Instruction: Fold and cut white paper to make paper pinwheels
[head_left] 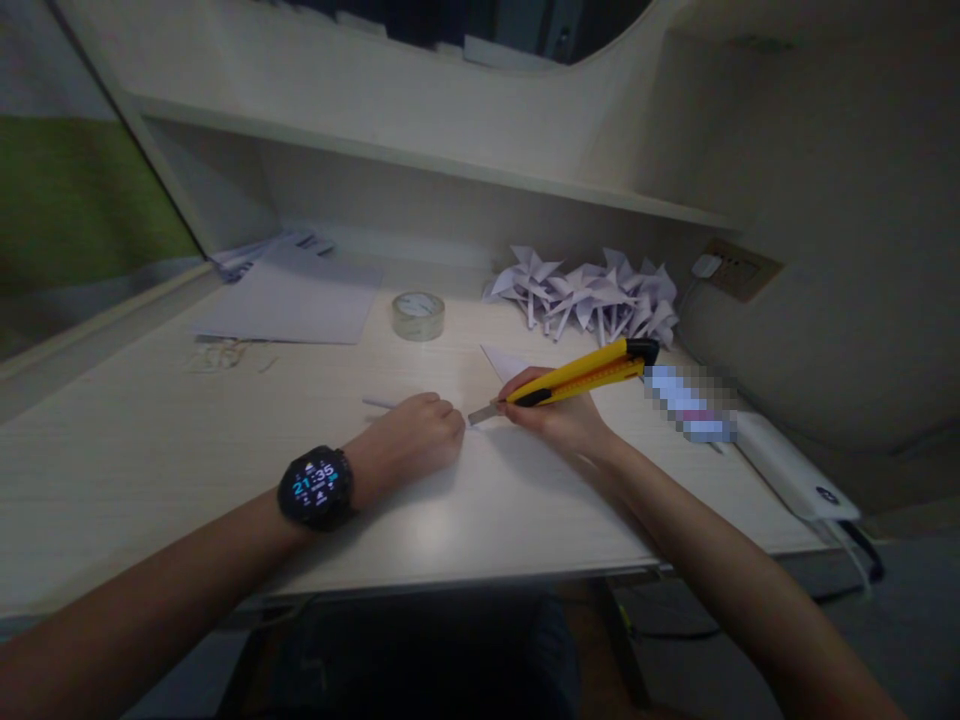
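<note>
Knife (581, 375), one yellow utility cutter, gripped in the right hand (559, 415) over one white paper sheet (510, 430).
Left hand (416, 435) curls shut, pressing that sheet just left of the blade; one tape roll (418, 315) sits behind the knife.

Pale wooden desk (150, 470) under a shelf (420, 160); wall socket (739, 268) at right

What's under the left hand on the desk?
The left hand presses on white paper lying on the desk, with a thin white stick poking out beside it. What lies directly beneath the palm is covered.
</note>
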